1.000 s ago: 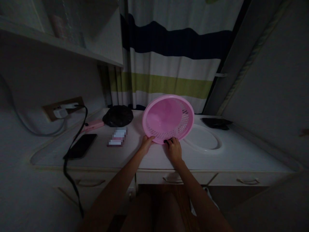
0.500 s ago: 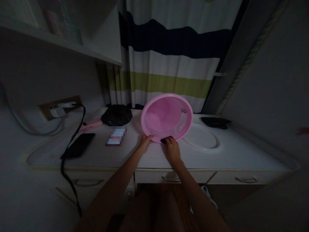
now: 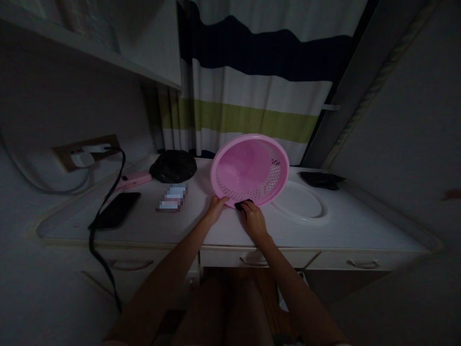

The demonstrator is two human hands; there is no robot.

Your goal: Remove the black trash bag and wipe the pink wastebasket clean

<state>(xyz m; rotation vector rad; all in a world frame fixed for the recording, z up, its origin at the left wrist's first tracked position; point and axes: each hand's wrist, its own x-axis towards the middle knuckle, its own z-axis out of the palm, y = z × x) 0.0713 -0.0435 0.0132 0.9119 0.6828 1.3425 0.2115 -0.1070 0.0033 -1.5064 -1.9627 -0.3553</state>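
Observation:
A pink plastic basket (image 3: 245,166) with a perforated side lies tipped over on the desk, its mouth facing me. My left hand (image 3: 216,208) grips the lower left of its rim, thumb on top. In my right hand (image 3: 254,220) is a small black cloth (image 3: 239,205), pressed against the bottom of the rim; most of it is covered by the fingers. To the right of the basket a white ring (image 3: 306,218) lies flat on the desk.
On the white desk (image 3: 180,233) are a crumpled black plastic bag (image 3: 173,166), a flat black pouch (image 3: 320,180), a dark phone (image 3: 117,210), a blurred-out phone (image 3: 173,198) and a pink device (image 3: 135,179). A black cable (image 3: 94,250) hangs over the left edge. A curtain (image 3: 252,105) hangs behind.
My right hand has slid the black cloth slightly left along the rim, closer to my left hand. The left hand keeps its hold on the basket. The view has tilted a little.

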